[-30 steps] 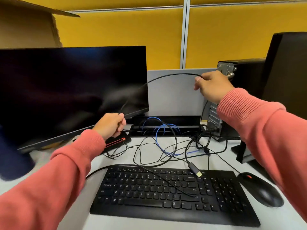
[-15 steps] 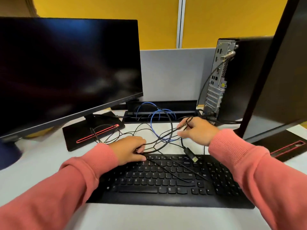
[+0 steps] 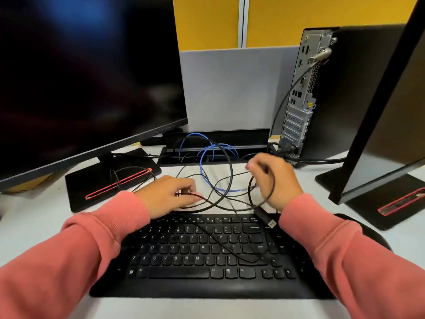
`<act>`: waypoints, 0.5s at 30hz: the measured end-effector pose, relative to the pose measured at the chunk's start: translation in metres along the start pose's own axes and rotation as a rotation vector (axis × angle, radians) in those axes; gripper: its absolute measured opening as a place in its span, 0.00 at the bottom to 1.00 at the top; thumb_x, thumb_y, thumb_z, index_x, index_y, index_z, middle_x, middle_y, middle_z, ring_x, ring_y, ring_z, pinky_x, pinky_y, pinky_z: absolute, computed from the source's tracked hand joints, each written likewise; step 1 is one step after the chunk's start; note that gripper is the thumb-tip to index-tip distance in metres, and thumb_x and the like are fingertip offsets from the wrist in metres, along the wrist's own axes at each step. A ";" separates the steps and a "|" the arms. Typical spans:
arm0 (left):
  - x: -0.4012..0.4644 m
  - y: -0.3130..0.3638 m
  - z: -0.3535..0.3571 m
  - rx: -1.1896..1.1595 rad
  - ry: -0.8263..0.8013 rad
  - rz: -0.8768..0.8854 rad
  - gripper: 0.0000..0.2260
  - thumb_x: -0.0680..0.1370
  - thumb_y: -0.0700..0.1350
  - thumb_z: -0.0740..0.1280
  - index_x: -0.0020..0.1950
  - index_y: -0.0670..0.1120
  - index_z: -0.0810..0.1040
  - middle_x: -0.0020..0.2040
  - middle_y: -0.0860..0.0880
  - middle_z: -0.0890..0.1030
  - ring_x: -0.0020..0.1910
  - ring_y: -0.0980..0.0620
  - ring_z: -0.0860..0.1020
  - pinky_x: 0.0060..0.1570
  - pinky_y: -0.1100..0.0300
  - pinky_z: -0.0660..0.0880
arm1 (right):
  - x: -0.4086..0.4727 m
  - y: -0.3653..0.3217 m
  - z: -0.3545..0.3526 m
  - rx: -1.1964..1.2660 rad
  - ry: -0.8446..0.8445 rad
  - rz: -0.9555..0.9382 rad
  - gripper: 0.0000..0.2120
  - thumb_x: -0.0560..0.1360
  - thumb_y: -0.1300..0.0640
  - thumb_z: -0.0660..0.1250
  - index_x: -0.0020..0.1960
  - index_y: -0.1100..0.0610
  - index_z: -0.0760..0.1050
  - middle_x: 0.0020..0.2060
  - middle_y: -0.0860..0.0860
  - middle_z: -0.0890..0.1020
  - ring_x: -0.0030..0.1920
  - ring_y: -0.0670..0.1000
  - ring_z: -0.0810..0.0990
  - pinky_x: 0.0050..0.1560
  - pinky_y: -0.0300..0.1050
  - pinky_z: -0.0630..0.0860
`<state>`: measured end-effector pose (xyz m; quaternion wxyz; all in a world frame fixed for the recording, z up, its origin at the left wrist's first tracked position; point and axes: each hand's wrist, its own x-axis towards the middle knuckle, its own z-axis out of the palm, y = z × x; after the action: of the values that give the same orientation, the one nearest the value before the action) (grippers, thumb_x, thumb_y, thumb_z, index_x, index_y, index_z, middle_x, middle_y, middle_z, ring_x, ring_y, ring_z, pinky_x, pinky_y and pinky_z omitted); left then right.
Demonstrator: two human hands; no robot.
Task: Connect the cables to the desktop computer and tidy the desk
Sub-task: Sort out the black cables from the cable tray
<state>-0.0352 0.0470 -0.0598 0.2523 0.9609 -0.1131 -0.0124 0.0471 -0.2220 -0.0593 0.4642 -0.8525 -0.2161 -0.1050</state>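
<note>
At frame centre, our left hand (image 3: 169, 193) pinches a thin black cable (image 3: 226, 171) with curled fingers (image 3: 188, 194). Our right hand (image 3: 274, 180), blurred, curls round its loop, presumably to gather the tangle. A loose USB plug (image 3: 268, 219) lies on the keyboard (image 3: 207, 261). The desktop computer (image 3: 322, 93) stands upper right on the desk (image 3: 34, 222).

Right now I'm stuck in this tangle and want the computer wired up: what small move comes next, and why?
Probably lift the USB plug off the keyboard with the right hand. It lies loose, its black cable already loops around that hand, and the computer stands just beyond, ports facing you.
</note>
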 end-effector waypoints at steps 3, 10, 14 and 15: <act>-0.004 0.025 0.008 -0.036 -0.165 0.069 0.21 0.67 0.69 0.75 0.51 0.57 0.78 0.45 0.58 0.80 0.36 0.61 0.74 0.39 0.62 0.71 | 0.027 -0.017 -0.006 0.369 0.256 0.073 0.09 0.78 0.55 0.63 0.41 0.56 0.78 0.27 0.49 0.77 0.31 0.48 0.75 0.38 0.45 0.71; 0.003 0.032 0.018 0.105 -0.287 0.187 0.11 0.75 0.59 0.74 0.46 0.55 0.78 0.38 0.57 0.80 0.40 0.59 0.77 0.43 0.60 0.75 | 0.046 -0.031 -0.020 0.520 0.391 0.067 0.07 0.83 0.54 0.59 0.52 0.55 0.75 0.39 0.52 0.80 0.28 0.50 0.73 0.32 0.43 0.73; 0.015 0.024 0.011 0.186 -0.325 0.164 0.07 0.79 0.55 0.70 0.44 0.55 0.76 0.40 0.57 0.80 0.40 0.60 0.76 0.45 0.59 0.75 | 0.045 -0.026 -0.024 0.537 0.412 0.063 0.08 0.84 0.55 0.58 0.55 0.54 0.75 0.43 0.52 0.81 0.30 0.47 0.76 0.37 0.49 0.78; 0.019 0.022 0.010 0.237 -0.310 0.159 0.07 0.80 0.55 0.68 0.45 0.55 0.75 0.41 0.58 0.79 0.40 0.61 0.76 0.46 0.58 0.74 | 0.044 -0.025 -0.024 0.526 0.427 0.063 0.08 0.84 0.54 0.58 0.56 0.52 0.75 0.44 0.51 0.81 0.31 0.47 0.76 0.40 0.52 0.79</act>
<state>-0.0223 0.0194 -0.0571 0.1174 0.9585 -0.2266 -0.1269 0.0750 -0.2179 -0.0103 0.7060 -0.6687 -0.1071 -0.2073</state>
